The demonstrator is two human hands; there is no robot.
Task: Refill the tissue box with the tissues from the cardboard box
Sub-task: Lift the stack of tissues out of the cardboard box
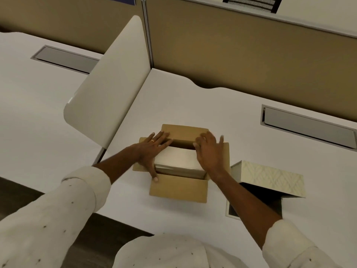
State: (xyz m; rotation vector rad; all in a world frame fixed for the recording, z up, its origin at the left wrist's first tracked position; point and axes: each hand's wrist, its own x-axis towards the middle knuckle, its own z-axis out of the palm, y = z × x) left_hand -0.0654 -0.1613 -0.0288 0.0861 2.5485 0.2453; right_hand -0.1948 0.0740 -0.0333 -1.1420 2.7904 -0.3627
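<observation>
A brown cardboard box (178, 187) stands open on the white desk in front of me, its flaps folded outward. Inside lies a pale wrapped pack of tissues (178, 163). My left hand (152, 149) rests flat on the box's left flap, fingers spread, thumb at the near left corner. My right hand (209, 151) lies over the right side of the opening, fingers spread against the far flap and the pack's right end. Neither hand grips anything. To the right, the cream patterned tissue box (270, 178) lies on its side, its dark empty opening facing me.
A white desk divider (108, 89) rises at the left. Tan partition walls (251, 55) close the back. Grey cable trays (309, 128) are set into the desk at right and at far left (65, 59). The desk's front edge (119, 221) runs just below the cardboard box.
</observation>
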